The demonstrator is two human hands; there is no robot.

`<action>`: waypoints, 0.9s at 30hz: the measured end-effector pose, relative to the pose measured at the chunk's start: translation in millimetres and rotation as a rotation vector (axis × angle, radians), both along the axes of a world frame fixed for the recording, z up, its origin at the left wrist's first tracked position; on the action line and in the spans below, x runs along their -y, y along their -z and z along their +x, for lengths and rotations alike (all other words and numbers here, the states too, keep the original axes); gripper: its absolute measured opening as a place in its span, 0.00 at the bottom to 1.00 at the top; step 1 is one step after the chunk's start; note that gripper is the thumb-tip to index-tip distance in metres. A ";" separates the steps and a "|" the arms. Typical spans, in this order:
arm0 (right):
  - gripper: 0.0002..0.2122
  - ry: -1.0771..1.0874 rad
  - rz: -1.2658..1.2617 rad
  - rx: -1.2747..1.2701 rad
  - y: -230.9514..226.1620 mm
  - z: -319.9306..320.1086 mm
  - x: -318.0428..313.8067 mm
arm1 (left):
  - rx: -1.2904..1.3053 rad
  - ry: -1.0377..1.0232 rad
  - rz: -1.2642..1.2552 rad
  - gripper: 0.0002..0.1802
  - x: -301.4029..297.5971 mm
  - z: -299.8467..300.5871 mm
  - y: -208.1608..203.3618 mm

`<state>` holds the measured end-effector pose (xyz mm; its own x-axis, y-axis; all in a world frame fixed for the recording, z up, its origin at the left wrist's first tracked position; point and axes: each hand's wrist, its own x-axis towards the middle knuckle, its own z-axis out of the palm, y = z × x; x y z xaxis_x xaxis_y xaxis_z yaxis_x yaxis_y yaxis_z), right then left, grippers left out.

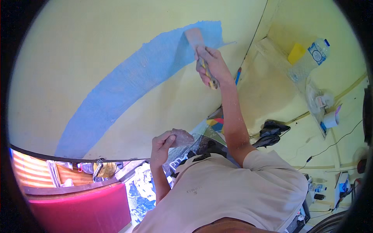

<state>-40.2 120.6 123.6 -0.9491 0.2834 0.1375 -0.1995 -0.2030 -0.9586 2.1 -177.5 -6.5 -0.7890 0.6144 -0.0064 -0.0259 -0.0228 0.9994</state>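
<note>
the pale yellow wall (pixel 97 46) carried a curved blue band (pixel 116 91), sweeping from lower left to upper right. near its upper right end, the right hand (pixel 213 64) gripped a putty knife (pixel 194 37) by its handle, the broad blade appearing flat against the blue. a low, even angle with pressure spread across the whole edge seemed best to avoid gouging. the left hand (pixel 161 143) pinched a flat grey-brown piece (pixel 183 139), its kind unclear, well apart from the blade.
</note>
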 end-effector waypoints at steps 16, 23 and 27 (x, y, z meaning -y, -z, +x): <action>0.17 -0.020 0.025 0.032 -2.7 -0.5 24.3 | -0.056 -0.029 -0.042 0.11 2.7 -3.7 0.3; 0.16 -0.013 -0.035 0.013 -3.5 -3.1 24.4 | -0.053 -0.024 -0.015 0.11 -2.9 -8.2 -1.7; 0.16 0.001 -0.059 0.020 -6.7 -2.4 18.4 | -0.047 -0.031 -0.010 0.11 -3.5 -9.6 1.4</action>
